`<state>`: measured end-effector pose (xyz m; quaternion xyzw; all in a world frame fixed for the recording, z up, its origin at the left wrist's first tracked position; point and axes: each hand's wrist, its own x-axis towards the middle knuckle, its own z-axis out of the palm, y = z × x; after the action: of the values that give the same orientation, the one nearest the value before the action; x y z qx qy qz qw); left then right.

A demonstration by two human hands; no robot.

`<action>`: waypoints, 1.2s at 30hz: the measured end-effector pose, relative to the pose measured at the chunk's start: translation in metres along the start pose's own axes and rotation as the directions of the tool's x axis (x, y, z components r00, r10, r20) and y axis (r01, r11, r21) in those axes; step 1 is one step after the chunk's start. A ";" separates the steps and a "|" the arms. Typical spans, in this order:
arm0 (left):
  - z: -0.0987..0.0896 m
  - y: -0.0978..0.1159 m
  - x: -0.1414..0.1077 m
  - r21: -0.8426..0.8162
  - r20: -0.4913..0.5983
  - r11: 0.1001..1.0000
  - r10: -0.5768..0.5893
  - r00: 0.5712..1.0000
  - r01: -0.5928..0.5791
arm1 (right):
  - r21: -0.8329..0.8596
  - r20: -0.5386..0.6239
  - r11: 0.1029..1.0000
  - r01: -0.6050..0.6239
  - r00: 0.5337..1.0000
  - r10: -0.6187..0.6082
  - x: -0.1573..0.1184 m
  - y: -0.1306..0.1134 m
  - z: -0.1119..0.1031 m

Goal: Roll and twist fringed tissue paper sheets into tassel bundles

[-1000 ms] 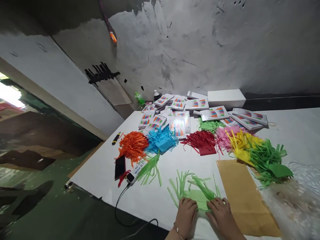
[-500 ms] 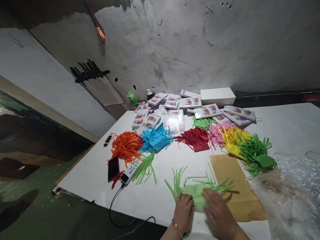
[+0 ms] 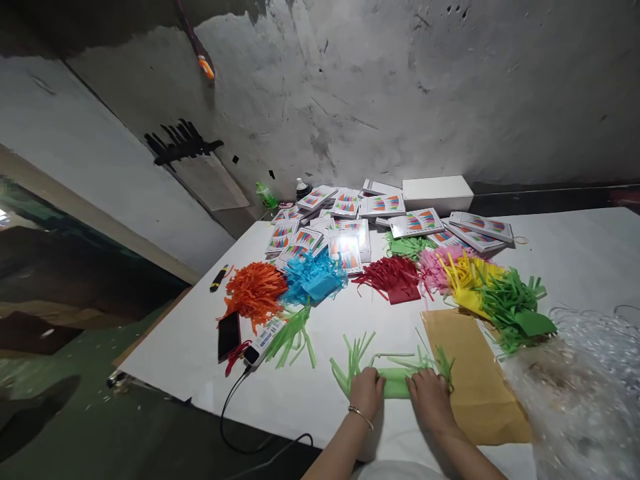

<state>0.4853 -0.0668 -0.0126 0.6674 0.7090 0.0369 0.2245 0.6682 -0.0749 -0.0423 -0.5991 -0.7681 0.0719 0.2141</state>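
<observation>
A light green tissue-paper tassel (image 3: 397, 384) lies flat across the near part of the table, its fringed strips spreading out at both ends. My left hand (image 3: 367, 392), with a bracelet at the wrist, has its fingers curled over the left part of the plain middle band. On the right part, my right hand (image 3: 431, 400) is closed over the same band. The hands partly cover the strips beneath them. Just beyond the band runs a thin pale cord (image 3: 393, 355). Under the right-hand fringe is the edge of a brown paper envelope (image 3: 477, 380).
Bundles of orange (image 3: 255, 292), blue (image 3: 317, 277), red (image 3: 393, 279) and green fringe (image 3: 517, 310) form a row behind. Printed packs (image 3: 380, 205) are piled at the back. A phone (image 3: 229, 337) and a cabled power strip (image 3: 260, 343) lie left; clear plastic (image 3: 575, 407) lies right.
My right hand has come down from a blurred sweep onto the tassel's right part. The middle band now looks narrower and straighter, and my left hand has shifted slightly away from me.
</observation>
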 end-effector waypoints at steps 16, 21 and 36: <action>-0.001 -0.002 0.007 0.094 -0.075 0.994 0.054 0.996 -0.047 | 0.075 -0.054 0.929 0.362 0.932 -0.359 -0.001 -0.007 0.013; 0.011 -0.015 -0.018 0.067 -0.178 0.926 0.378 0.908 -0.372 | 0.130 -0.089 0.929 0.347 0.937 -0.337 -0.002 -0.005 0.026; 0.012 -0.027 0.000 0.145 -0.250 0.982 0.152 0.956 -0.118 | -0.075 -0.156 0.997 0.023 0.987 -0.034 0.001 -0.007 0.028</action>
<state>0.4646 -0.0721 -0.0326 0.7168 0.6859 0.0935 0.0833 0.6498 -0.0714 -0.0645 -0.5994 -0.7593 -0.0067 0.2532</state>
